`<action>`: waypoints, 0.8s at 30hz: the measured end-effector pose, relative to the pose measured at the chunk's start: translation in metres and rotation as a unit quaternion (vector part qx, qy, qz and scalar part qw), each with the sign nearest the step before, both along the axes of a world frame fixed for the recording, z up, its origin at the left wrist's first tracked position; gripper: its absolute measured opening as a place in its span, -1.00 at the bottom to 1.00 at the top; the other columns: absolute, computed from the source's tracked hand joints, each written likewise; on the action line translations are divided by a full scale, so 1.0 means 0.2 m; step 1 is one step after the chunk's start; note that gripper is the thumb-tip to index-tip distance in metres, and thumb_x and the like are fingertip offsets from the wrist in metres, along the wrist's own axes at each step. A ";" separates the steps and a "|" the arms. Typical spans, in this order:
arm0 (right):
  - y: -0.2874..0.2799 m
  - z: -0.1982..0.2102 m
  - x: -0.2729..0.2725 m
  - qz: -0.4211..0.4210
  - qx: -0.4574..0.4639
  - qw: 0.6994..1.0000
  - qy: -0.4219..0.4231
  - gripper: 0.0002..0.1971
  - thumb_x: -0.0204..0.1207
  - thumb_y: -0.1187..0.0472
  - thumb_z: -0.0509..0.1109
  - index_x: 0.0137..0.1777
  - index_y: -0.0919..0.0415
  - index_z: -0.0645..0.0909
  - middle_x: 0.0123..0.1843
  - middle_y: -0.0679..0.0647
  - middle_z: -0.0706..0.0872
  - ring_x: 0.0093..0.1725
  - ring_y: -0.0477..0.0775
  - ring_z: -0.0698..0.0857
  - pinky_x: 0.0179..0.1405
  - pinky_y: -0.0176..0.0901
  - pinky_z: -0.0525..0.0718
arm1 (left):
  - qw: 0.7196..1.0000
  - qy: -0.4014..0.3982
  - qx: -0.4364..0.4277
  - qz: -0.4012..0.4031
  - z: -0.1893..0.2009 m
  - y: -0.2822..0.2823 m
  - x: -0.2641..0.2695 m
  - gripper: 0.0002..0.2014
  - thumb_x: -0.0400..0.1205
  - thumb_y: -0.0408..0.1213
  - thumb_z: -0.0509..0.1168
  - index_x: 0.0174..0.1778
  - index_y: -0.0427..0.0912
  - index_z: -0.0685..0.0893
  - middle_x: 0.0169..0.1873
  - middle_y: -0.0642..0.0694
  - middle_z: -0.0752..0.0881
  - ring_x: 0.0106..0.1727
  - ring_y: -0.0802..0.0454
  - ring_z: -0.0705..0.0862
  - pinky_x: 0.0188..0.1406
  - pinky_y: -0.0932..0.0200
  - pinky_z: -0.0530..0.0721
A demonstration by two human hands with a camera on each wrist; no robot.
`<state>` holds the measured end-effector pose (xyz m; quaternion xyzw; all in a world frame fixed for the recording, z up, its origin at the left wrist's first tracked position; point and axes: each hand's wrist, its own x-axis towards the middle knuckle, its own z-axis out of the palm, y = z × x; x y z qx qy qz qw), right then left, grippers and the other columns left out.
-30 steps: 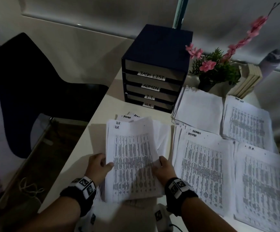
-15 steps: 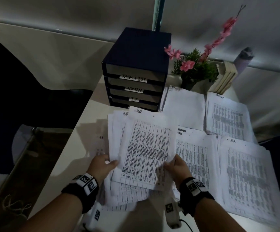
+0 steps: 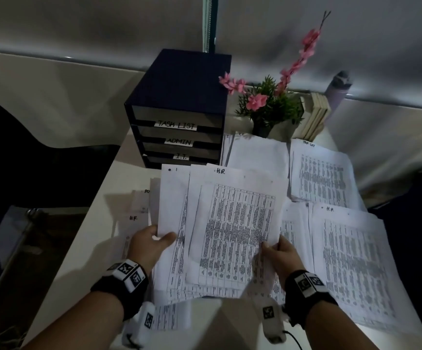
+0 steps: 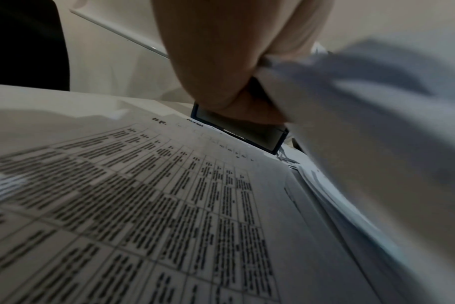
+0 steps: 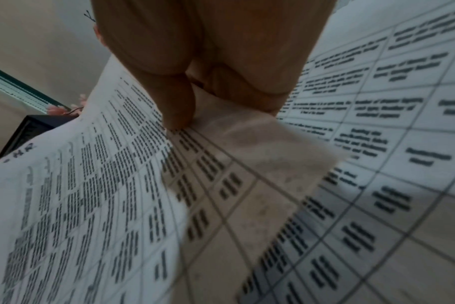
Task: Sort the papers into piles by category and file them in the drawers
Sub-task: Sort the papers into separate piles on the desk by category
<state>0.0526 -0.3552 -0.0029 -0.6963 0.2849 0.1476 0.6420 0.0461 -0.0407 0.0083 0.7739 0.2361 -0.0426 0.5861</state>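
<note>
I hold a loose sheaf of printed papers (image 3: 232,223) marked "H.R." raised over the white desk (image 3: 89,251). My left hand (image 3: 154,239) pinches its left edge, thumb on top. My right hand (image 3: 276,250) pinches the right edge of the sheets. In the left wrist view the hand (image 4: 237,78) grips the papers (image 4: 351,123) above another printed sheet (image 4: 143,195). The right wrist view shows the thumb (image 5: 174,96) pressing on the sheaf (image 5: 91,185). A dark drawer unit (image 3: 179,109) labelled TASK LIST, ADMIN and I.T. stands behind; its lowest drawer is hidden.
Sorted piles lie to the right: an H.R. pile (image 3: 351,261), a task list pile (image 3: 321,173), a blank-topped pile (image 3: 258,152). More sheets (image 3: 134,223) lie left of the sheaf. A potted pink flower (image 3: 268,107), books (image 3: 313,117) and a bottle (image 3: 338,87) stand behind. The desk's left edge drops away.
The sheaf came up off the desk and moved right and towards the drawer unit, fanning out. Both hands kept their hold. The view shifted right.
</note>
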 end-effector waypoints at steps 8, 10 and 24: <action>-0.02 -0.01 0.00 0.004 0.030 1.000 -0.001 -0.84 0.53 0.45 0.35 0.05 0.29 0.64 -0.06 0.37 0.74 -0.10 0.28 0.74 0.04 0.36 0.72 | 0.999 -0.007 -0.022 -0.030 -0.01 -0.11 0.04 -0.84 0.60 -0.04 0.35 -0.20 -0.03 0.68 -0.12 -0.06 0.66 -0.04 0.03 0.60 0.04 0.09 0.56; -0.04 -0.02 0.01 -0.010 0.013 1.000 0.020 -0.89 0.52 0.46 0.33 0.00 0.35 0.61 -0.14 0.31 0.71 -0.15 0.26 0.73 0.02 0.34 0.74 | 0.999 -0.003 0.025 -0.046 -0.02 -0.13 0.05 -0.76 0.65 -0.23 0.27 0.22 0.06 0.62 0.14 0.03 0.56 0.22 0.09 0.50 0.29 0.10 0.46; -0.04 -0.11 0.03 0.057 -0.101 0.993 0.034 -0.85 0.54 0.41 0.25 -0.25 0.25 0.53 -0.25 0.13 0.74 -0.23 0.16 0.74 -0.10 0.10 0.77 | 0.996 0.025 0.076 -0.037 -0.08 -0.10 0.04 -0.11 0.53 -0.15 0.45 0.65 0.21 0.04 0.62 0.02 0.27 0.60 -0.07 0.29 0.55 -0.11 0.30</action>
